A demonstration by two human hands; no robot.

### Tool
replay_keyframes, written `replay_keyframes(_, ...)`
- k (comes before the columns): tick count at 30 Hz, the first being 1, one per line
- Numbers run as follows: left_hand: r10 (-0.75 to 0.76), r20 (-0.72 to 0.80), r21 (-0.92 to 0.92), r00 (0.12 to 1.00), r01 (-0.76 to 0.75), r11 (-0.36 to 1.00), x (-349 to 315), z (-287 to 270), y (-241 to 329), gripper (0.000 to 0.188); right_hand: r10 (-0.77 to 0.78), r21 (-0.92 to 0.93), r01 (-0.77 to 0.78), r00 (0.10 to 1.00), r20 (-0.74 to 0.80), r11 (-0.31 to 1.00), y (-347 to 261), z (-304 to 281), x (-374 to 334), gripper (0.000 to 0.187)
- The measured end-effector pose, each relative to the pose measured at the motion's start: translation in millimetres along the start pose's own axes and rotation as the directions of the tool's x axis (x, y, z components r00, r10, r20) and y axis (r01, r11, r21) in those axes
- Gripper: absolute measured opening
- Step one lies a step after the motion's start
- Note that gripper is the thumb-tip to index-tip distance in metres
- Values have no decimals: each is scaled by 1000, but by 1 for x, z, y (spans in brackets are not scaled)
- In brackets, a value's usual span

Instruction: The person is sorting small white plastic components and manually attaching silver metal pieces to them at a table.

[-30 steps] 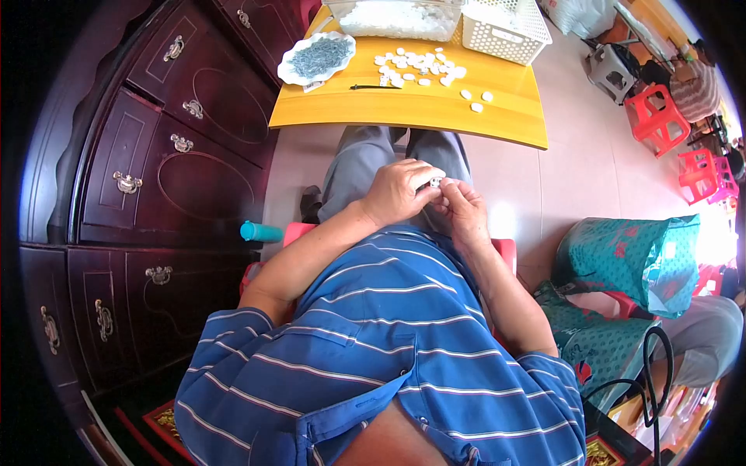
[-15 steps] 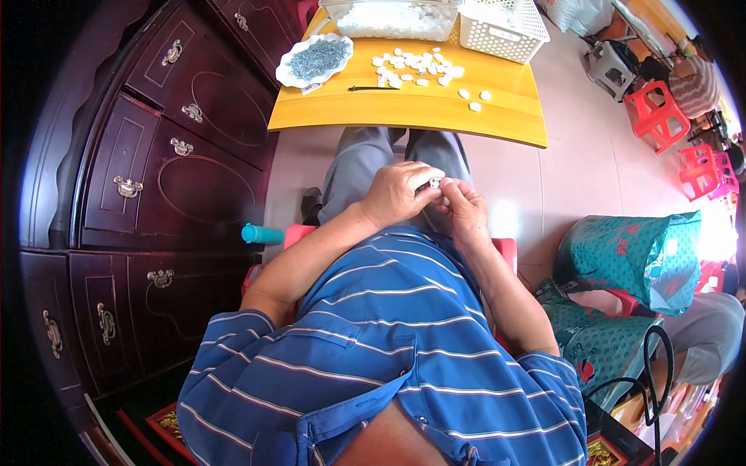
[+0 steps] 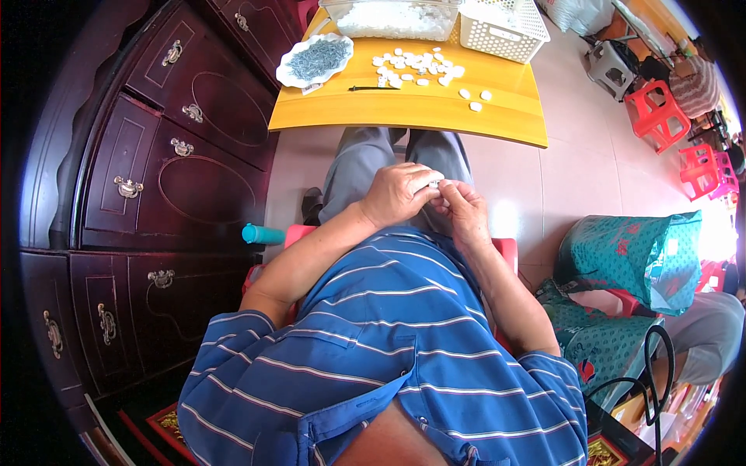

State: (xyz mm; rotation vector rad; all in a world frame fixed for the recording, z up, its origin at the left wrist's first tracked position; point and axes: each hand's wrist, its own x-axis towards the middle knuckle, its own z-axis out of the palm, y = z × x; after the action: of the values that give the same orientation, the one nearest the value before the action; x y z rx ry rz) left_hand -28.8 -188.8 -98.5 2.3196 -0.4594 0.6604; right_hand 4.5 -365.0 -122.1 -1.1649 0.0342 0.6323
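Over my lap, my left hand (image 3: pixel 399 194) pinches a small white plastic piece (image 3: pixel 434 183) between thumb and fingers. Close against it, my right hand (image 3: pixel 463 208) has its thumb and forefinger closed on the same piece. Most of the piece is hidden by the fingers. On the yellow table (image 3: pixel 334 115) ahead lie several similar white pieces (image 3: pixel 422 81), some heaped and a few apart at the right. A white scalloped dish (image 3: pixel 290 78) full of thin dark metal pins (image 3: pixel 318 60) stands at the table's left. A slim black tool (image 3: pixel 373 88) rests near the loose pieces.
At the table's far side are a clear tub (image 3: pixel 392 33) of white pieces and a cream perforated basket (image 3: pixel 503 42). Dark wooden drawers (image 3: pixel 210 116) line my left, beside a teal bottle (image 3: pixel 263 234). Teal bags (image 3: pixel 622 260) and another person's leg (image 3: pixel 703 334) are at right.
My fingers have closed further over the small white piece, so less of it shows. Both hands keep nearly the same place.
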Motion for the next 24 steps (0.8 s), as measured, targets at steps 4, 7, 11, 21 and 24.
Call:
replay_keyframes(4,22,-1,-6,1000,-22,1000,-1,0,0,17,-7,5,7,1000,8,1000,1,-1,-1,17)
replay_keyframes(7,24,40,11,999,-24,1000,0,-3,1,16,-28,-38,27,999,-19,999,3,1,-1,23)
replay_keyframes(11,-10,59,-16,998,11,1000,1,-4,3,15,-38,-10,38,999,-26,999,1,4,-1,21)
replay_keyframes(21,-61,71,-74,996,67,995,3,-8,5,18,-95,-43,95,996,-1,995,1,3,0,21)
replay_keyframes(24,-70,76,-84,995,76,994,3,-8,4,18,-61,-45,60,998,-18,997,-1,6,0,21)
